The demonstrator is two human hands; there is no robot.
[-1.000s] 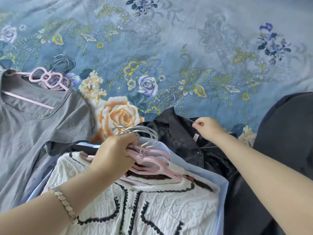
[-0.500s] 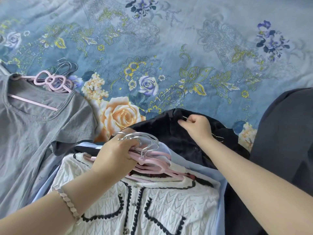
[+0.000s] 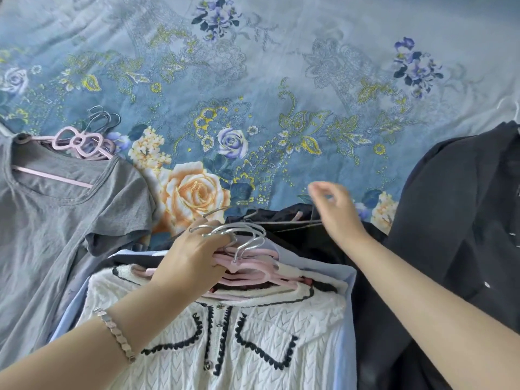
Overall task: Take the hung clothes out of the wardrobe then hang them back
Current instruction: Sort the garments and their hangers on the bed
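Note:
A stack of clothes lies on the bed in front of me, topped by a white knit cardigan (image 3: 225, 350) with black trim over a light blue shirt (image 3: 347, 305). My left hand (image 3: 194, 260) grips their bundle of pink hangers (image 3: 253, 266) just below the silver hooks (image 3: 242, 235). Behind the stack lies a crumpled black satin shirt (image 3: 292, 235). My right hand (image 3: 334, 209) hovers blurred just above it, fingers loosely curled and holding nothing that I can see.
A grey T-shirt (image 3: 56, 226) on a pink hanger lies at the left, with more pink bow-shaped hangers (image 3: 78, 140) at its collar. A dark grey garment (image 3: 464, 220) covers the right side. The blue floral bedsheet (image 3: 281, 80) stretches beyond.
My right hand has let go of the black shirt's collar and lifted up and to the right. The left hand keeps its hold on the hanger bundle.

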